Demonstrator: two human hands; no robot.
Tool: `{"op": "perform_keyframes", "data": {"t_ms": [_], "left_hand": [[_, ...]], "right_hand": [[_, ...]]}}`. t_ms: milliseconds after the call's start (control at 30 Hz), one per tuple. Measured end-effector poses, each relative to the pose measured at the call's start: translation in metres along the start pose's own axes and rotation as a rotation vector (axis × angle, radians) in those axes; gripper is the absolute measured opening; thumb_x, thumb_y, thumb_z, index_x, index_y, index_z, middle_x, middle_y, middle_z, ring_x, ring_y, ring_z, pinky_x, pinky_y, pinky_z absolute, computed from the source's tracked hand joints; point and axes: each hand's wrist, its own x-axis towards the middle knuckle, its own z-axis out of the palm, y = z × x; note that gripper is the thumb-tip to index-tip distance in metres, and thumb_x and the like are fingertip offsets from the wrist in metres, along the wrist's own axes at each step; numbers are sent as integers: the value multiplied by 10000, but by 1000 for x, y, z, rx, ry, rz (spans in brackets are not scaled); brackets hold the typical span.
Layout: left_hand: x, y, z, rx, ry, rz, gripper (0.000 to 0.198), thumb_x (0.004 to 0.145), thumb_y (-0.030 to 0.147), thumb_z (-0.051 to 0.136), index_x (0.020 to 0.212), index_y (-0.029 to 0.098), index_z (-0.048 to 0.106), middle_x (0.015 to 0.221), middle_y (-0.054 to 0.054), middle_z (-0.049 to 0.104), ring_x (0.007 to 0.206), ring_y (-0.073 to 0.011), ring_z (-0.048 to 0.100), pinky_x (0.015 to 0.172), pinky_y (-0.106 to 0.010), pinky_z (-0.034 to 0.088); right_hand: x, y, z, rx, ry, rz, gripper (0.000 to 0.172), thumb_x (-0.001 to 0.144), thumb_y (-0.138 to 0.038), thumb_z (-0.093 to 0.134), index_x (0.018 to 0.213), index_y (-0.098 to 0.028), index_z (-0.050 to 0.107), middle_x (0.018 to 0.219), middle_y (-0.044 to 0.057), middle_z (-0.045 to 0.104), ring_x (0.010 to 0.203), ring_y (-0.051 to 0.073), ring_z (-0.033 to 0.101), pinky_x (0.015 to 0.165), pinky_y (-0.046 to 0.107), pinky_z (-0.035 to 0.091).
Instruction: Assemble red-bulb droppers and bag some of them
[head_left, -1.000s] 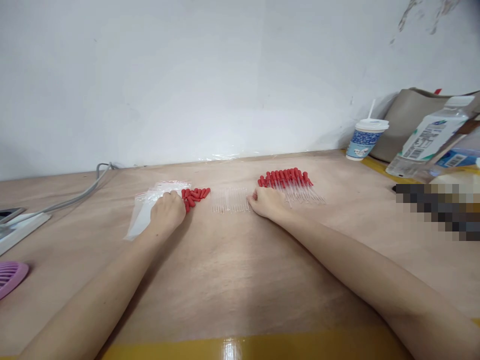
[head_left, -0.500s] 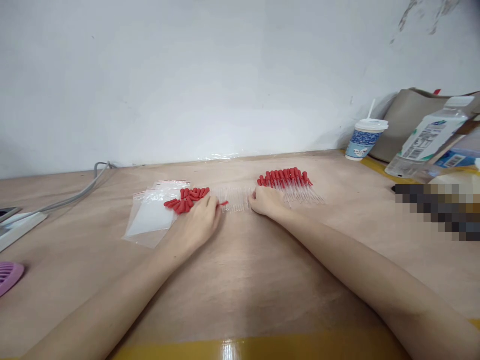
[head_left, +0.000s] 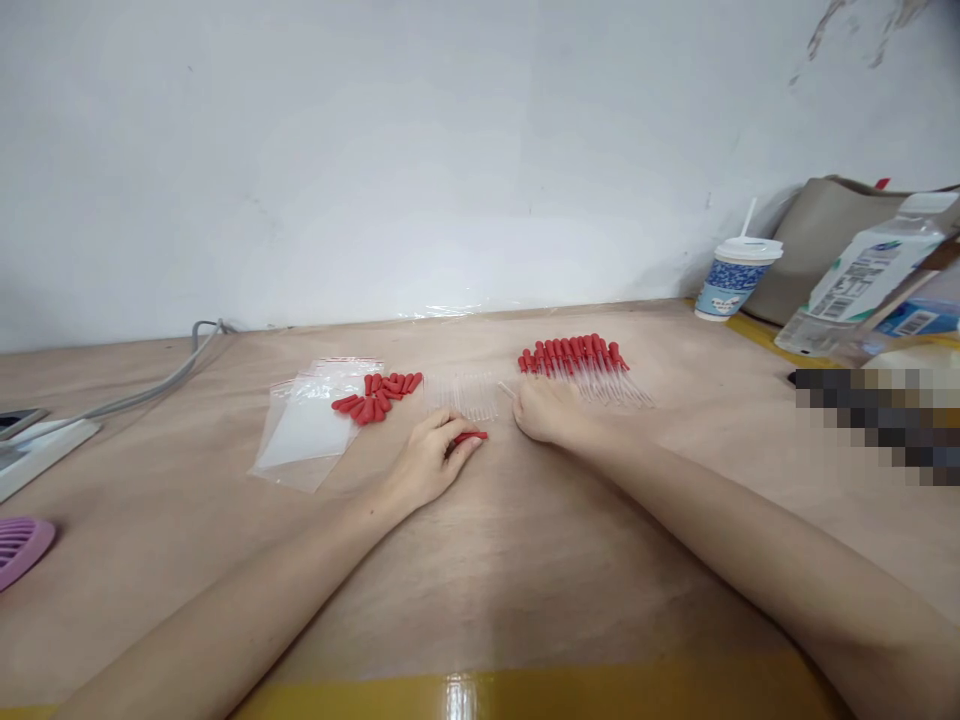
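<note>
Bulb (head_left: 472,436), red, is clamped in the left hand (head_left: 433,458), its end pointed right. Clear tube (head_left: 506,388) is gripped in the right hand (head_left: 547,408), tip stuck out leftward. Bulb and tube are held near each other, apart, close to the counter (head_left: 465,560). Spare bulbs (head_left: 367,409) are heaped beyond the left hand, partly over the edge of the plastic bags (head_left: 307,430). Loose tubes (head_left: 461,397) are laid in a row between heap and right hand. Droppers (head_left: 581,350), red-topped, are lined up just beyond the right hand, partly hidden by it. Cup (head_left: 735,280) and bottle (head_left: 862,272) are set far right.
</note>
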Motion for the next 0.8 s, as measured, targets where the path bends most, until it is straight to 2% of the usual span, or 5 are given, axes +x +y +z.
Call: {"op": "perform_keyframes", "data": {"t_ms": [67,233,367,667,800], "left_hand": [[-1,1,1,-29,22,-12,191,890,278,455,925,172,610,863,-45,626,785,-159,581,718,-289,469],[-1,3,4,-114,25,-26,207,906,289,430,1002,175,573,942,-42,663,836,-162,609,744,-286,478],[0,2,5,-144,13,-8,251,914,287,414,1073,180,576,1017,-46,665,906,-169,615,811,-294,468],[-1,4,3,-201,-37,-78,229,914,294,404,1000,171,577,918,-36,655,836,-157,592,772,-277,448],[1,5,6,-301,-34,-153,241,897,330,423,973,156,571,800,-29,630,700,-137,568,671,-260,448]], "right_hand": [[-10,7,3,14,92,-73,263,864,-214,362,978,-90,565,1001,172,610,893,260,578,723,338,402],[-31,37,22,244,318,-358,211,908,-206,331,973,-144,523,919,77,630,831,179,561,810,321,364],[-41,49,33,346,454,-544,251,915,-193,344,1092,-153,518,971,73,630,863,167,559,773,303,367],[-49,38,26,312,464,-696,229,903,-191,390,1015,-173,589,855,58,652,750,159,558,743,330,339],[-47,37,28,366,457,-735,224,905,-204,400,1032,-177,582,843,49,648,731,144,555,737,319,337]]}}
